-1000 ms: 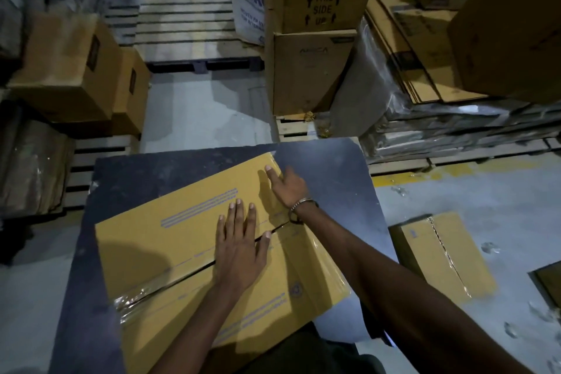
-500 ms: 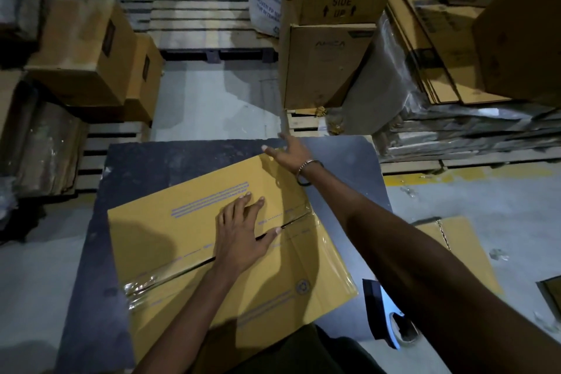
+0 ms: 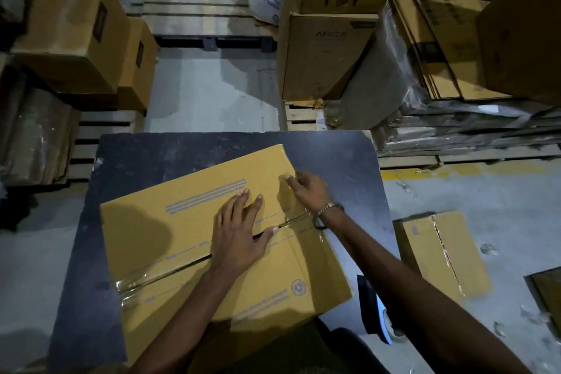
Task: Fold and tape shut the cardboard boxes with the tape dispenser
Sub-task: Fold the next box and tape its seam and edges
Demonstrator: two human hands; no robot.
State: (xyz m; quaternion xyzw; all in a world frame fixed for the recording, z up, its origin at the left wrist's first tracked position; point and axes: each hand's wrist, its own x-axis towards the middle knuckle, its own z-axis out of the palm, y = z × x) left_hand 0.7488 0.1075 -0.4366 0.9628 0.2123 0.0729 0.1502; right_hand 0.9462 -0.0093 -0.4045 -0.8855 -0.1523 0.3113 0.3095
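A yellow cardboard box [image 3: 194, 222] lies on a dark table [image 3: 158, 152], flaps closed, with clear tape along its centre seam. My left hand [image 3: 239, 234] presses flat on the seam near the middle, fingers spread. My right hand [image 3: 306, 188] rests on the box's right end near the far corner, fingers lightly bent on the cardboard. The tape dispenser [image 3: 379, 317], dark with a blue roll, sits at the table's near right edge, partly hidden under my right forearm.
A second taped yellow box [image 3: 440, 252] lies on the floor to the right. Stacked brown cartons [image 3: 328, 48] and flat cardboard stand on pallets behind the table. More cartons [image 3: 76, 33] are piled at the left. A grey floor aisle [image 3: 212, 91] runs ahead.
My right hand pulled back from the table beyond the box's far corner onto the box's right end. My left hand stayed pressed on the seam. The camera tilted slightly.
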